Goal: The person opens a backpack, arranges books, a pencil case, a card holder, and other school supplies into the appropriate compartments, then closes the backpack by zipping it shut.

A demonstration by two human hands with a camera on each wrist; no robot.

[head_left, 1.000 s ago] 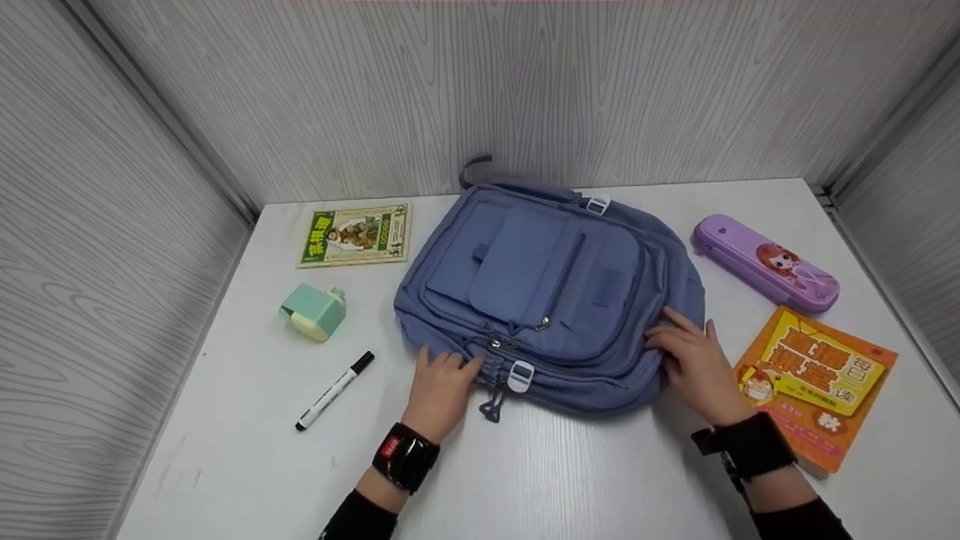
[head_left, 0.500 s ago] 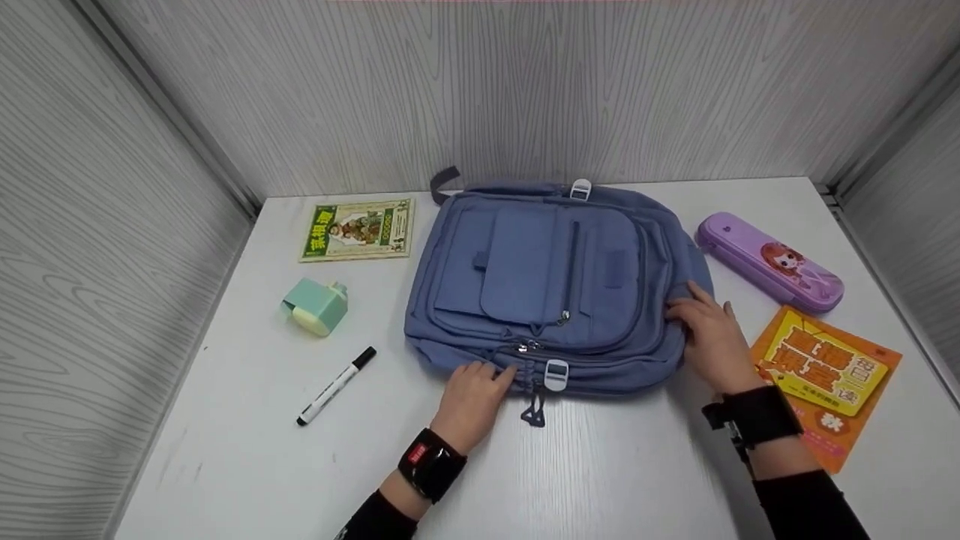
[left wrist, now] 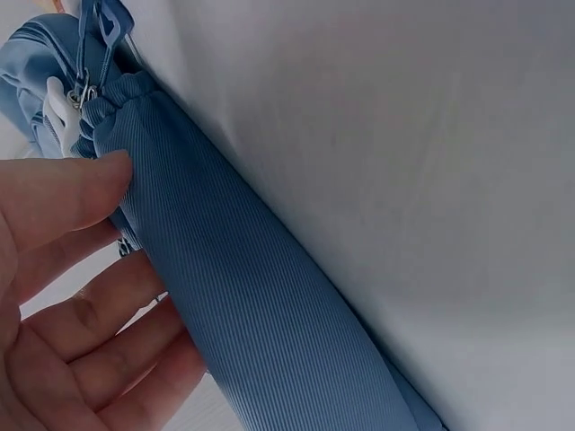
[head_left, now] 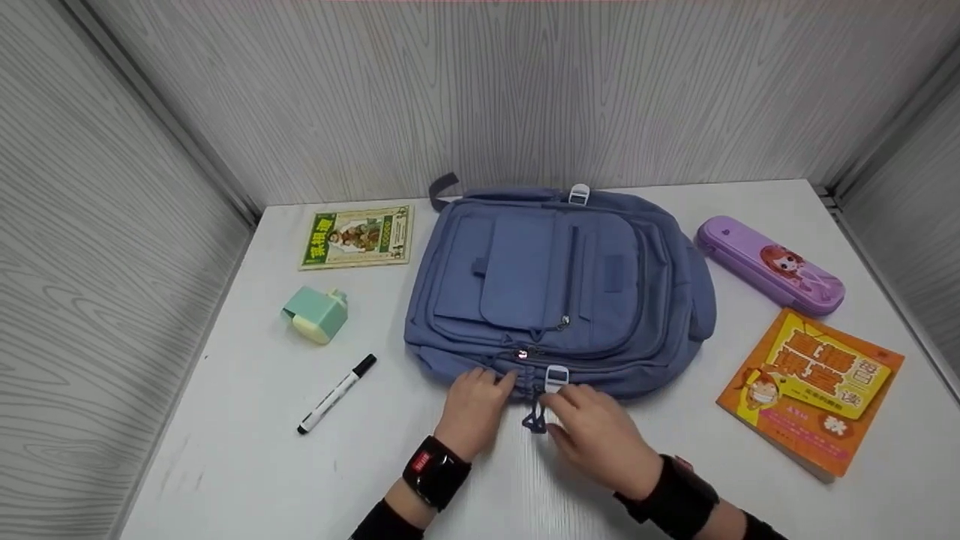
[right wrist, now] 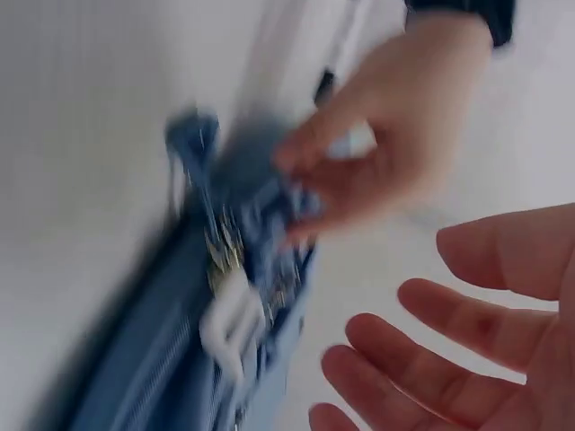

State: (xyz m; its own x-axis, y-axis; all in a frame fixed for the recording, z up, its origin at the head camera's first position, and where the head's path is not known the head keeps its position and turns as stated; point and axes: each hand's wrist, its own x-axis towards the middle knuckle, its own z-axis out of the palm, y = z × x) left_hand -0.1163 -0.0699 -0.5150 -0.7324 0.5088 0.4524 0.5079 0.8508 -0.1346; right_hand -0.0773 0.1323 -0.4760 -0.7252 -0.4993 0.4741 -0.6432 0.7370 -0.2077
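A blue backpack (head_left: 521, 274) lies flat on the white table, its front pockets facing up. My left hand (head_left: 472, 412) grips its near side at the gathered side pocket (left wrist: 225, 260); in the left wrist view the thumb lies on the fabric and the fingers are against the other face. My right hand (head_left: 604, 442) is beside the white buckle (head_left: 556, 377) and the dark zip-pull cords (head_left: 534, 420). In the right wrist view, its fingers (right wrist: 404, 368) are spread and loosely bent, with nothing between them. That view is blurred.
Left of the backpack are a small green-covered book (head_left: 356, 236), a mint-and-yellow box-shaped object (head_left: 316, 313) and a black-capped marker (head_left: 337, 394). On the right lie a purple pencil case (head_left: 772, 264) and an orange book (head_left: 814, 394). Grey wood-grain panels (head_left: 525, 90) enclose the table.
The backpack has turned and shifted slightly right, now lying straighter. My right hand has left its right end and moved left to the zip-pull cords. My left hand has moved right with the backpack.
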